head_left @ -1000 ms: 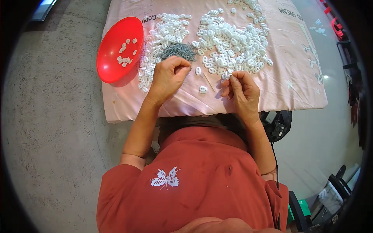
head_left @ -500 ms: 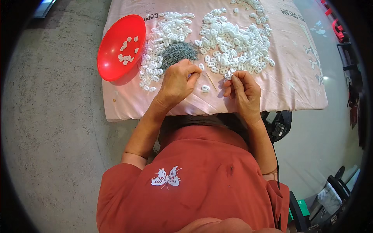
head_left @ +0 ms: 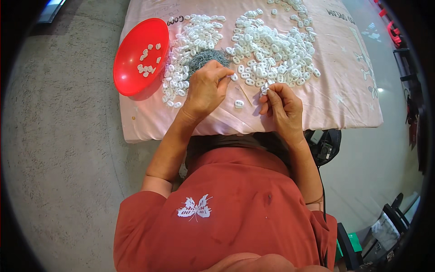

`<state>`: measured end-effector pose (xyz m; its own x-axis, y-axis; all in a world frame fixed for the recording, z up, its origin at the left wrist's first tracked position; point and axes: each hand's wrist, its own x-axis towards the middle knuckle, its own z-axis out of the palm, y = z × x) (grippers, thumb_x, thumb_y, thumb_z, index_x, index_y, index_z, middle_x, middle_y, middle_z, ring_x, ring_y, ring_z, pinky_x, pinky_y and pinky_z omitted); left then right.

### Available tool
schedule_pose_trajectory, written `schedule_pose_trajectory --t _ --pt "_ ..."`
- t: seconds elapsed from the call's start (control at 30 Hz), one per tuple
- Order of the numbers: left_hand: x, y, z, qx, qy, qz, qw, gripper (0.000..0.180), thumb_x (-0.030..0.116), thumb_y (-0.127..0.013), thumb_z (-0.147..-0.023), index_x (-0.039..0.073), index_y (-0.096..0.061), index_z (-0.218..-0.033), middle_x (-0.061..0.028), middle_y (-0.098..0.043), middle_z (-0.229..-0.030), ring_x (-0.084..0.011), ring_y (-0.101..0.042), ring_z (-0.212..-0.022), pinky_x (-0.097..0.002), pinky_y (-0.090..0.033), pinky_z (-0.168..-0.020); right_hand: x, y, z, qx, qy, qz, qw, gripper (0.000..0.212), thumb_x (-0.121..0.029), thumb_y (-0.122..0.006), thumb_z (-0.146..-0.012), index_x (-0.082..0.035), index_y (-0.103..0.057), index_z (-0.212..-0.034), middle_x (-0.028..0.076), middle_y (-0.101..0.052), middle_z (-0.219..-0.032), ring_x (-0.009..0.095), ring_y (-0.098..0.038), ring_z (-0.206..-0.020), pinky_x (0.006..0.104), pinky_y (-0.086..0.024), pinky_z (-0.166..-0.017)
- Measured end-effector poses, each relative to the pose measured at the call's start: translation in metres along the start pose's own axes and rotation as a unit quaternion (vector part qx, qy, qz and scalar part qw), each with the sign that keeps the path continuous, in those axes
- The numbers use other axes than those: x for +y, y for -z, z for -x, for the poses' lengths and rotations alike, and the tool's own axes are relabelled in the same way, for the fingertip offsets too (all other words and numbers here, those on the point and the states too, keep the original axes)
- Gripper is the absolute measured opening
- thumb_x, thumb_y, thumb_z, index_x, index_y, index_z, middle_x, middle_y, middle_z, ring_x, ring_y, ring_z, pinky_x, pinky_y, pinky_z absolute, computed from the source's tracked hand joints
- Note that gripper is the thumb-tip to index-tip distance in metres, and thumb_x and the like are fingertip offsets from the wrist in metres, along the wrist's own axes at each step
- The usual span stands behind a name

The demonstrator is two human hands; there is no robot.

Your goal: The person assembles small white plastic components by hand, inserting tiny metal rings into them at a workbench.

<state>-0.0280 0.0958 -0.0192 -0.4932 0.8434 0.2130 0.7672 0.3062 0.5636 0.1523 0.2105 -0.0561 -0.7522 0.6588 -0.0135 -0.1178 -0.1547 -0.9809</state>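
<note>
Pinched pieces [head_left: 265, 88]: small white plastic bits, here between thumb and forefinger of the right hand [head_left: 287, 109], just by the near edge of the big heap.
Right fingers: narrow, tips together on those bits, the others curled in beneath.
Lone oval piece [head_left: 234, 77]: white, right at the tips of the left hand [head_left: 206, 93], touching or nearly so.
Left fingers: thumb and forefinger nearly together; gripping it or only meeting it, I cannot tell.
Between the hands: a thin wooden stick [head_left: 245, 95] lying aslant, a white two-holed piece [head_left: 239, 104] flat beside it.
Grey pile [head_left: 210, 56]: fine metal-looking bits, just beyond the left hand.
Heaps: a smaller white heap [head_left: 176, 72] on the left, the big heap [head_left: 272, 47] of white two-holed ovals on the right.
Bowl: the red bowl [head_left: 131, 61] at far left, a few pale bits inside.
Under it all: a tabletop [head_left: 335, 97] in printed pink cloth.
Nearest the camera: a rust-red shirt [head_left: 235, 199], white butterfly on it.
</note>
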Motion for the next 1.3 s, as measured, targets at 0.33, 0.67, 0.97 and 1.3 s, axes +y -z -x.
schedule_pose_trajectory --t 0.33,0.67,0.97,1.3 --pt "-0.002 -0.005 -0.005 0.007 -0.050 -0.028 0.998 0.010 0.006 -0.068 -0.084 0.001 -0.070 -0.092 -0.0126 -0.062 -0.082 -0.0275 -0.064 -0.071 -0.0363 -0.049 -0.065 -0.002 0.000 0.000 -0.007 -0.004 -0.005 1.000 0.011 -0.005 -0.053 -0.099 0.001 -0.060 -0.094 0.005 -0.066 -0.074 0.008 -0.061 -0.057 0.0215 -0.046 -0.051" --pt "0.005 0.014 0.011 -0.139 -0.010 0.022 0.990 0.009 0.008 -0.066 -0.084 -0.001 -0.067 -0.085 -0.0127 -0.061 -0.075 -0.0251 -0.060 -0.065 -0.0336 -0.048 -0.061 -0.001 0.000 0.000 -0.001 -0.008 -0.009 1.000 0.011 -0.005 -0.053 -0.099 0.001 -0.060 -0.093 0.005 -0.066 -0.073 0.008 -0.061 -0.057 0.0214 -0.046 -0.051" --pt "0.010 0.000 0.004 -0.092 0.006 -0.020 0.996 0.010 0.016 -0.067 -0.081 0.006 -0.067 -0.084 -0.0120 -0.063 -0.082 -0.0329 -0.064 -0.078 -0.0421 -0.051 -0.070 0.000 0.001 0.000 -0.007 -0.007 0.002 1.000 0.010 -0.005 -0.052 -0.100 0.001 -0.059 -0.096 0.005 -0.067 -0.074 0.007 -0.061 -0.057 0.0212 -0.046 -0.051" --pt "0.014 -0.003 -0.002 -0.097 -0.026 -0.044 0.994 0.010 0.009 -0.062 -0.084 -0.001 -0.061 -0.085 -0.0156 -0.060 -0.080 -0.0313 -0.062 -0.074 -0.0401 -0.048 -0.068 0.001 0.002 -0.001 -0.024 -0.007 -0.004 1.000 0.011 -0.008 -0.051 -0.101 0.000 -0.059 -0.098 0.004 -0.066 -0.078 0.006 -0.060 -0.060 0.0198 -0.046 -0.054"
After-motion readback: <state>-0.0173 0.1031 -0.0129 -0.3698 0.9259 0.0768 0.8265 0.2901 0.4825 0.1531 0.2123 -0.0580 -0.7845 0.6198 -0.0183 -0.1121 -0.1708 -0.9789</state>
